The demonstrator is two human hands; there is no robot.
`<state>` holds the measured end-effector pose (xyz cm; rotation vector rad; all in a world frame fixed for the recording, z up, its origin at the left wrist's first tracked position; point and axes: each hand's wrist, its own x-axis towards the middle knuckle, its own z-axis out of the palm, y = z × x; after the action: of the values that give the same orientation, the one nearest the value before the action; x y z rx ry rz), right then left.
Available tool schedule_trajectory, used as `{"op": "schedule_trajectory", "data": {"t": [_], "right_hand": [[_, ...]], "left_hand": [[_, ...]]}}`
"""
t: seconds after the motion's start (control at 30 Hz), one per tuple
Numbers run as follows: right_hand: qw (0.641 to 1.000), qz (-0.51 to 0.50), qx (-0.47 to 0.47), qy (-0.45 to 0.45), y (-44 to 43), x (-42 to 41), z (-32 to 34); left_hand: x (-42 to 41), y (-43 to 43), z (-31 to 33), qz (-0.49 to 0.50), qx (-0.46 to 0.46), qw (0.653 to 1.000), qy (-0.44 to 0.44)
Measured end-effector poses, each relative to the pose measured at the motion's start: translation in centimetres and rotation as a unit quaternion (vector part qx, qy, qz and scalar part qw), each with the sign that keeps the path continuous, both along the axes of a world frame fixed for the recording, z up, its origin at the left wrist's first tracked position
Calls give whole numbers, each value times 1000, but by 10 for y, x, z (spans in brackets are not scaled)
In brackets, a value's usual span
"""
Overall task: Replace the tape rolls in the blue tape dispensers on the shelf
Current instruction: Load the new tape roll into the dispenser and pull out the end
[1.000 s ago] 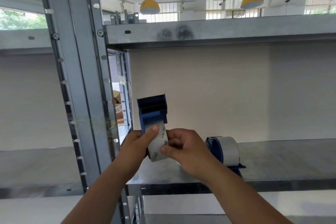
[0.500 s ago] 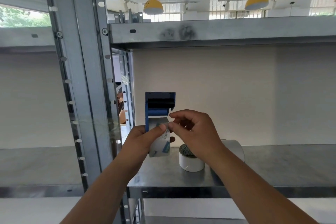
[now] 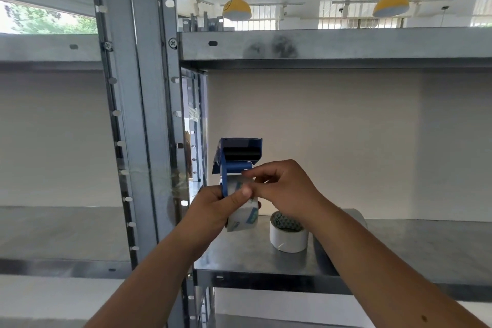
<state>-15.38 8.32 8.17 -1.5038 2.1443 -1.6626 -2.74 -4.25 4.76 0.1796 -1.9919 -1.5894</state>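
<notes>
No readable text; tape roll [image 3: 243, 217] label has blue-green print, white roll [image 3: 288, 234] core has green pattern, both illegible.

A single head-worn wide-angle camera looked forward, level with a metal shelf [image 3: 266, 261] at lower centre. It sat close, both forearms reaching up from the bottom edge of the frame.

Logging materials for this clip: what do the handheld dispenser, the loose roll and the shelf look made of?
Blue tape dispenser: apparently moulded plastic, matte, uniform colour. White tape roll: paper-like white wrap, printed core. Shelf: likely galvanised steel, grey with dull reflections.
</notes>
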Motion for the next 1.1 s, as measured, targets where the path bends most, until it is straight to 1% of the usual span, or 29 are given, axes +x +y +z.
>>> {"op": "schedule_trajectory", "data": {"t": [0.1, 0.23, 0.37, 0.43, 0.5, 0.63, 0.73, 0.83, 0.9, 1.03, 1.1], "right_hand": [[999, -9, -32, -13, -2, -3, 0], [999, -30, -39, -15, -3, -6, -1], [997, -36, -59, -46, -4, -12, 0], [996, -40, -74, -42, -2, -15, 1], [995, -43, -88, -5, -1, -17, 1], [987, -65, -106, 105, -3, -15, 11], [979, -97, -97, 151, -10, -17, 24], [979, -118, -92, 140, -17, -23, 34], [981, -119, -90, 126, -22, -28, 40], [990, -97, -69, 77, -29, -36, 47], [991, -90, -92, 38, -30, -41, 53]], "left_hand": [[-2, -1, 1, 15, 8, 1000, -16], [-5, 2, 0, 34, 18, 999, -36], [-7, 6, -3, 54, 11, 997, -55], [-8, 7, -5, 56, 7, 996, -64], [-6, 8, -6, 43, 16, 996, -74], [-6, 11, -12, 27, 24, 996, -84], [-4, 18, -10, 8, 52, 995, -80], [-2, 27, -2, -38, 125, 987, -97], [-1, 35, 6, -53, 150, 982, -104], [3, 42, 12, -51, 170, 976, -125], [5, 42, 13, -36, 172, 973, -148]]}}
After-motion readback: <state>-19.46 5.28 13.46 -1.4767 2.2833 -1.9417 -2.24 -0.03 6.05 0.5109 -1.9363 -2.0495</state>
